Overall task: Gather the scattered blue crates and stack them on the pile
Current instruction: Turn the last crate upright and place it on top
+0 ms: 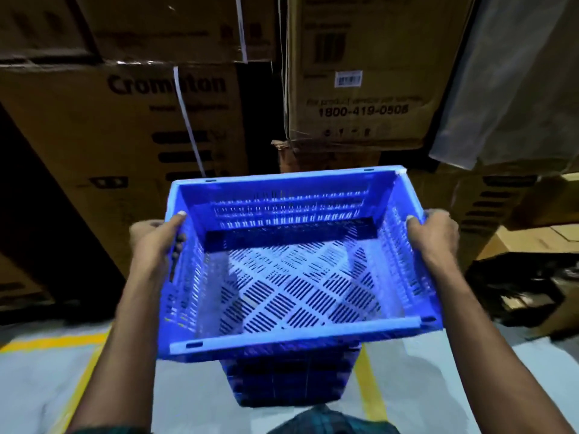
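An empty blue slotted crate (294, 277) is held up in front of me, its open top facing the camera. My left hand (156, 239) grips its left rim, thumb hooked over the edge. My right hand (434, 234) grips the right rim in the same way. Directly below the crate stands the pile of blue crates (291, 377) on the floor. Only the pile's near side shows under the held crate. Whether the held crate touches the pile cannot be told.
Tall stacks of brown cardboard boxes (125, 126) form a wall just behind the crate. More cartons and a dark open box (526, 286) lie at the right. Yellow floor lines (372, 393) run on the pale floor beside the pile.
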The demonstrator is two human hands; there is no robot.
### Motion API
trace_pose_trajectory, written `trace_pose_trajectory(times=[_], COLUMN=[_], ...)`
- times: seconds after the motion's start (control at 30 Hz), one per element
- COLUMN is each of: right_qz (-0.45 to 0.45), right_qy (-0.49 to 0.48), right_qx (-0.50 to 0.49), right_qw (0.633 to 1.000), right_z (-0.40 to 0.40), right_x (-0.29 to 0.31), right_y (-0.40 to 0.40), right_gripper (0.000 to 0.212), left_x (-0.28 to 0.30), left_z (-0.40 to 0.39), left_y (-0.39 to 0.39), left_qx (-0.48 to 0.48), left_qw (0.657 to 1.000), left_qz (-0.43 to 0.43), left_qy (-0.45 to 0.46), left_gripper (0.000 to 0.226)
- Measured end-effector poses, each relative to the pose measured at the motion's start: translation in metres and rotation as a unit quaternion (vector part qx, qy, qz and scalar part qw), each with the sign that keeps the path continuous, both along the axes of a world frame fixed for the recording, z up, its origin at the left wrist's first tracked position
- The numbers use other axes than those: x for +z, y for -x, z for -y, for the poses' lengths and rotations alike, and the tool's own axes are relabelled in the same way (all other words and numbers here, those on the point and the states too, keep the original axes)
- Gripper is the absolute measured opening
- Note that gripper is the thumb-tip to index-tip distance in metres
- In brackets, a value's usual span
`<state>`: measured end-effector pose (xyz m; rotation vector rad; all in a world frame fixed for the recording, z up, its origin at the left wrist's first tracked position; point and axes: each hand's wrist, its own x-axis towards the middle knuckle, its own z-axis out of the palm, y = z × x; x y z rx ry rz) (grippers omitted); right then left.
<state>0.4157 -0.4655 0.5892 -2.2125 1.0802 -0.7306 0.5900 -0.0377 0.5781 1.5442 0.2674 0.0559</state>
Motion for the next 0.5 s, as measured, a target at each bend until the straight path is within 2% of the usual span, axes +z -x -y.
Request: trace_pose_trajectory(times=[0.1,0.3,0.5], right_qz=[-0.023,-0.068,-0.113], right_qy=[-0.005,-0.037,-0.076], right_qx=[-0.005,-0.023,0.016], right_qw=[1.0,0.997,0.991], right_z=[0.002,0.002,0.003], right_x=[0.012,0.021,0.033], right_y=[-0.023,-0.06,-0.097], right_gripper=[0.038,0.04,0.033], left_x=[0.007,0.016,0.035], left_z=[0.007,0.008,0.018], left_y=[-0.031,-0.084,-0.12], left_qx=[0.013,-0.023,-0.044], left_qw=[0.999,0.987,0.95], left_qz=[0.004,0.0,-0.013], left_qy=[-0.043,-0.16,-0.309], left_gripper=[0.032,0.037,0.038])
